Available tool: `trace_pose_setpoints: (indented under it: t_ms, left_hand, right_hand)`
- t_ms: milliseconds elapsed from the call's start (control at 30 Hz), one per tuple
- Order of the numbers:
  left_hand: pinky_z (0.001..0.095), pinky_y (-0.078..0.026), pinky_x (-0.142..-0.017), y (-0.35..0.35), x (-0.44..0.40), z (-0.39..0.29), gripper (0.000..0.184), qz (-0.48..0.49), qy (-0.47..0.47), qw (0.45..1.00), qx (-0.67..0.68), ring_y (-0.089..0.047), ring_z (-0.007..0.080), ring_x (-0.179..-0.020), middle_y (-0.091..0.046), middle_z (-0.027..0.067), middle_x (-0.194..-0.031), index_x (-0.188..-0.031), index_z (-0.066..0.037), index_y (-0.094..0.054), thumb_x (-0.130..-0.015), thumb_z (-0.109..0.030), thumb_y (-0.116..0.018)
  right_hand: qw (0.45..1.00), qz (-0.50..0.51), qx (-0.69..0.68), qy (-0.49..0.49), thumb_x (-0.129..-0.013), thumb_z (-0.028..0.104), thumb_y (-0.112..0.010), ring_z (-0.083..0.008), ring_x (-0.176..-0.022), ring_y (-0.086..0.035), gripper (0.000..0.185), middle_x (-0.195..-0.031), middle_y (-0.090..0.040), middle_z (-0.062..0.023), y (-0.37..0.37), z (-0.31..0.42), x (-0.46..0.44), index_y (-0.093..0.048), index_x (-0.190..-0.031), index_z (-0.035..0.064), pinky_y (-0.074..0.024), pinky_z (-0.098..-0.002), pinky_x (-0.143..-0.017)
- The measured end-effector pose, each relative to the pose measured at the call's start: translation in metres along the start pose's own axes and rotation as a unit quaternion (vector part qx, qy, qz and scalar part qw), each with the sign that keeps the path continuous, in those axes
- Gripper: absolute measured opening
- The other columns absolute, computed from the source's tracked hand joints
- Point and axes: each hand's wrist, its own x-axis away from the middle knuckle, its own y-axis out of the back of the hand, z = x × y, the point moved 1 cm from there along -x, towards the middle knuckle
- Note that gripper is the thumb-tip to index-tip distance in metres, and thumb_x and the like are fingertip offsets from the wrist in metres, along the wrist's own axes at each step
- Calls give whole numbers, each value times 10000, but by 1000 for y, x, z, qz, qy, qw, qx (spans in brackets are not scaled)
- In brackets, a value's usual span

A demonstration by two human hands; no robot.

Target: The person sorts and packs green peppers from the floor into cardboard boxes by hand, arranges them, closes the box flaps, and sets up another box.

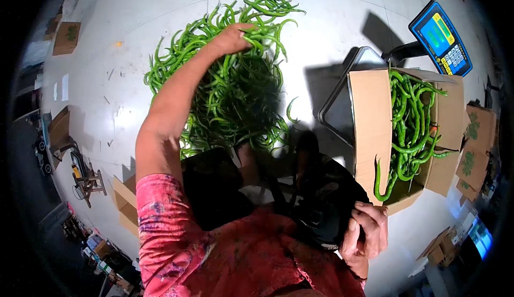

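A large heap of long green chili peppers (176,56) lies on the pale floor in front of me. My left hand (233,39) reaches over its far side, fingers closed around a few peppers (262,32). Shadow darkens the heap's near part. My right hand (367,231) rests beside my dark-clothed knee (332,200), its fingers curled in, with nothing visible in them. Just beyond that hand stands an open cardboard box (369,131), partly filled with green chili peppers (409,120); one hangs by its near flap.
The box sits by a metal platform scale (342,91) with a blue display (441,40) on a post. Flattened cardboard (476,147) lies at the far right. More cardboard boxes (126,203) and a small wooden stool (93,184) stand at the left. A loose pepper (290,110) lies near the heap.
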Motion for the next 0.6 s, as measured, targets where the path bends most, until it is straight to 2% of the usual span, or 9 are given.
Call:
trace_pose_setpoints:
  t_ms: [67,133,167,267,300,433,533,567,600]
  left_hand:
    - [337,-423,-1047,29,29,-28,470,-136,55,984,-98,-592,252,-1128,-679,130,-1127,-1286,-141,-609,-840,-254,-707]
    - [358,-456,-959,67,52,-43,427,-69,76,982,158,-610,227,-1000,-686,103,-1024,-1242,-108,-629,-835,-210,-706]
    - [326,-489,-809,74,50,-26,358,-68,51,972,218,-592,168,-832,-677,67,-943,-1172,-34,-638,-835,-142,-690]
    - [269,-497,-703,90,73,-27,285,-39,60,910,407,-564,113,-735,-671,64,-903,-1103,20,-643,-848,-102,-681]
    - [225,-479,-634,93,82,-36,281,-42,39,899,434,-538,87,-692,-653,61,-870,-1111,36,-640,-853,-69,-679]
    - [214,-469,-631,99,117,-74,321,-28,2,876,482,-522,80,-676,-636,50,-865,-1163,29,-630,-870,-89,-687]
    - [220,-455,-624,94,135,-98,296,-29,-2,838,545,-524,87,-686,-618,42,-857,-1136,16,-634,-874,-108,-696]
    - [225,-450,-614,89,139,-109,283,-60,-22,834,548,-530,89,-695,-614,41,-857,-1130,7,-625,-880,-110,-689]
    - [224,-444,-611,85,142,-112,279,-48,-40,825,562,-540,96,-703,-620,47,-880,-1130,5,-616,-881,-99,-682]
  right_hand:
    - [998,-39,-46,-4,-807,-31,-601,-285,-741,-599,72,-882,-646,-185,-4,4,-4,-612,-878,-36,-472,-362,-708]
    - [995,-69,-66,-2,-802,-45,-611,-279,-750,-605,77,-889,-655,-180,-5,6,-3,-617,-878,-33,-476,-358,-724]
    - [995,-80,-64,2,-802,-47,-616,-275,-757,-609,75,-890,-661,-177,-5,6,-2,-620,-875,-32,-478,-358,-730]
    - [994,-99,-44,16,-800,-54,-628,-266,-771,-619,70,-895,-672,-171,-3,3,7,-627,-865,-31,-483,-355,-740]
    - [994,-99,-31,21,-798,-58,-631,-265,-772,-620,67,-896,-673,-172,-3,0,12,-628,-860,-31,-485,-351,-739]
    - [993,-109,-22,39,-786,-74,-646,-261,-788,-639,79,-903,-682,-173,3,5,16,-645,-851,-29,-502,-326,-741]
    - [990,-129,-31,43,-779,-78,-656,-263,-786,-645,98,-896,-687,-164,0,-5,27,-648,-859,-21,-504,-330,-737]
    - [990,-132,-41,42,-776,-79,-659,-263,-786,-647,105,-894,-688,-161,-2,-4,30,-649,-861,-18,-505,-331,-736]
    - [988,-135,-52,45,-769,-84,-661,-266,-777,-644,120,-893,-689,-153,2,-1,26,-647,-861,-10,-506,-334,-727]
